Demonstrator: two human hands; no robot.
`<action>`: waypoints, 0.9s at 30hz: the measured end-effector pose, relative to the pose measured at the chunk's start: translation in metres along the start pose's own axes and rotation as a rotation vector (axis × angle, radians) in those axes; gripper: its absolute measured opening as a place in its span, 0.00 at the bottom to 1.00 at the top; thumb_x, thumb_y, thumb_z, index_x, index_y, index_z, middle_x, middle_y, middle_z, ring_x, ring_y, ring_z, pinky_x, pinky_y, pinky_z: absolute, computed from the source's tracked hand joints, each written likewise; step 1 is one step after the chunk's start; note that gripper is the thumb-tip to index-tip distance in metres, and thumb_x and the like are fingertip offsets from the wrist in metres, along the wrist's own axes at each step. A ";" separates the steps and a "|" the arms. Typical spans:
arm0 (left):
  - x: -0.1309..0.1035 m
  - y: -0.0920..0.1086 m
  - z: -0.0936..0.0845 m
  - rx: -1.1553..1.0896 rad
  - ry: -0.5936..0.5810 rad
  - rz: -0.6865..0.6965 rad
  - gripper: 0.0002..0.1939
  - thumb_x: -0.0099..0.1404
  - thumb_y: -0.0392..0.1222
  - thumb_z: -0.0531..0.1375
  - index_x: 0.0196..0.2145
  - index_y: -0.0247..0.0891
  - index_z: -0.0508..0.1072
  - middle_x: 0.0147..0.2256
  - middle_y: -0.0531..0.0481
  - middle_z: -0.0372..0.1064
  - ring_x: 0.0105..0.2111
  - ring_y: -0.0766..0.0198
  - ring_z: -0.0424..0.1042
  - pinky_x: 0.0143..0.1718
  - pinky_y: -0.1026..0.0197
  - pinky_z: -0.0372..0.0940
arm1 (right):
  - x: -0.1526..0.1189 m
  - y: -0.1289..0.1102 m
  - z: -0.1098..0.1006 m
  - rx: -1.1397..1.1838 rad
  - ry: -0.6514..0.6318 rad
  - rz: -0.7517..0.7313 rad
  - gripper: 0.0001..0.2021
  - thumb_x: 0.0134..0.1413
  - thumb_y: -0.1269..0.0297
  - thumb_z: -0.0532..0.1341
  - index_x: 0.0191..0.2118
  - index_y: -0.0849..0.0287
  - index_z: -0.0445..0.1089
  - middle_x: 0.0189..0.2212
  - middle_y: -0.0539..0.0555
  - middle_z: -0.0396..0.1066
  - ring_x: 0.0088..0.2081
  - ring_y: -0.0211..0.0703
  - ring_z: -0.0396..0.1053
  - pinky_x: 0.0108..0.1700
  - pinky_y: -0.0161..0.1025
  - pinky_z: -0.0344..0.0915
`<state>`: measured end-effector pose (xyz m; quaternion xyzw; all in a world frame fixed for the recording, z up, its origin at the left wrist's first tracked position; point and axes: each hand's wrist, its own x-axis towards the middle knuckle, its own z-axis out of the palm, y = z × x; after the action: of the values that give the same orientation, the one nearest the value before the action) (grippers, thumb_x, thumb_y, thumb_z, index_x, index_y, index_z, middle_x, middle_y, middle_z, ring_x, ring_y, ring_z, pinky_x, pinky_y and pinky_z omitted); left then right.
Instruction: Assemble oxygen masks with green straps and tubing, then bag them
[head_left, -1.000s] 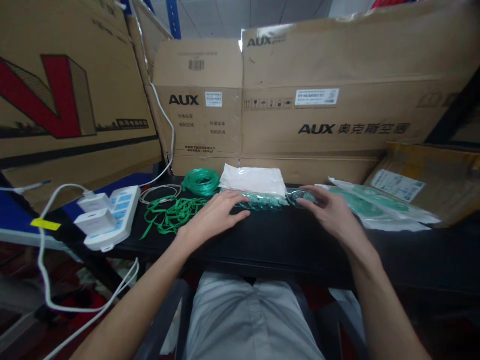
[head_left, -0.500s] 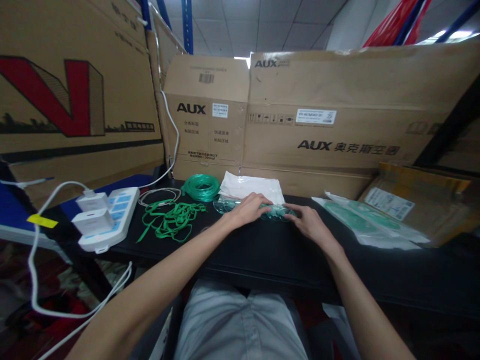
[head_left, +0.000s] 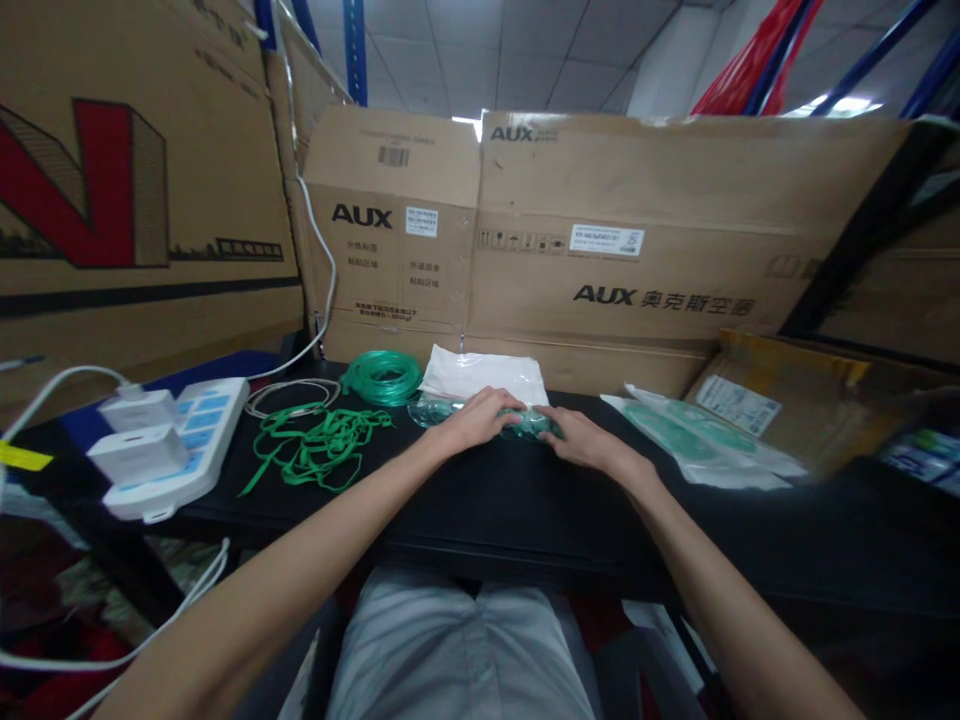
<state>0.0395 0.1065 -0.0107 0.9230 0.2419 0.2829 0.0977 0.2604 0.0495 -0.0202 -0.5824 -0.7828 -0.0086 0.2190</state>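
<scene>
Clear greenish plastic pieces lie in a low row on the black table, in front of a white sheet in a clear sleeve. My left hand rests over them from the left, its fingers closed on the plastic. From the right, my right hand has its thumb and fingers closed at the other end of the same plastic. The fingers cover part of the pieces, so their exact kind cannot be made out. Their left end shows past my left hand.
On the left lie a coil of green tubing, a tangle of green straps, a thin pale cord and a white power strip. Bagged green items and a brown carton stand right. Tall cardboard closes off the back.
My view has turned slightly right, so everything appears shifted left. My right hand has moved a little closer to my left hand, on the plastic.
</scene>
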 end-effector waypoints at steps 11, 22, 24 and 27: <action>-0.014 0.029 -0.013 0.026 0.130 -0.039 0.19 0.73 0.46 0.56 0.56 0.35 0.72 0.54 0.40 0.71 0.56 0.52 0.66 0.61 0.51 0.58 | -0.033 0.094 -0.070 -0.299 0.246 0.291 0.21 0.63 0.56 0.54 0.49 0.62 0.77 0.46 0.70 0.76 0.50 0.65 0.74 0.53 0.58 0.66; -0.029 0.108 0.022 -0.219 -0.019 0.030 0.20 0.71 0.50 0.56 0.54 0.37 0.76 0.50 0.40 0.76 0.53 0.49 0.73 0.57 0.50 0.65 | -0.054 0.180 -0.087 -0.441 0.339 0.583 0.21 0.62 0.54 0.50 0.22 0.50 0.73 0.27 0.69 0.75 0.47 0.78 0.74 0.48 0.75 0.61; -0.019 0.113 0.025 -0.339 0.014 -0.049 0.24 0.70 0.53 0.58 0.56 0.35 0.74 0.52 0.37 0.75 0.54 0.47 0.73 0.58 0.48 0.65 | -0.048 0.180 -0.112 -0.442 0.404 0.581 0.21 0.63 0.55 0.50 0.26 0.49 0.76 0.30 0.69 0.75 0.50 0.78 0.73 0.47 0.74 0.60; 0.000 0.122 0.030 -0.582 0.045 -0.186 0.31 0.66 0.59 0.60 0.58 0.35 0.73 0.54 0.37 0.74 0.53 0.48 0.75 0.58 0.49 0.67 | -0.037 0.162 -0.156 -0.430 0.480 0.601 0.15 0.61 0.56 0.56 0.38 0.52 0.81 0.36 0.78 0.75 0.51 0.79 0.72 0.40 0.67 0.64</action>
<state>0.1040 0.0001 0.0032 0.8237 0.2363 0.3503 0.3782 0.4695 0.0260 0.0689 -0.7982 -0.4857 -0.2425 0.2612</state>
